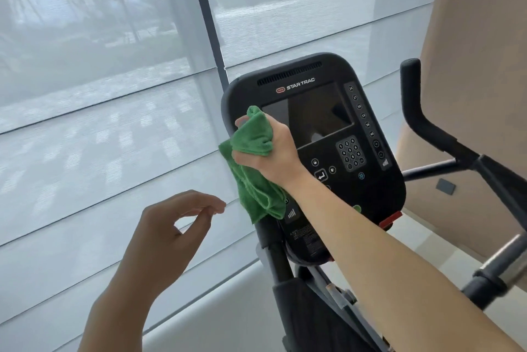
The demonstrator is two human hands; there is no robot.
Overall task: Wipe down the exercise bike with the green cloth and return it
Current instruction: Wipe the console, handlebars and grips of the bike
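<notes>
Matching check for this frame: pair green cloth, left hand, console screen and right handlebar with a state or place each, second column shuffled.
Things:
1. green cloth
2. left hand
3. console screen
4. right handlebar

States or places:
A. dark, switched off
B. bunched in the right hand at the console's left edge
C. black, untouched, to the right of the console
D. holds nothing, fingers loosely curled in the air

Pairs: 1-B, 2-D, 3-A, 4-C

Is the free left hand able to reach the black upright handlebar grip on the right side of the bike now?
Probably not easily. The left hand hovers left of the black console, and the right forearm crosses its path to the grip.
</notes>
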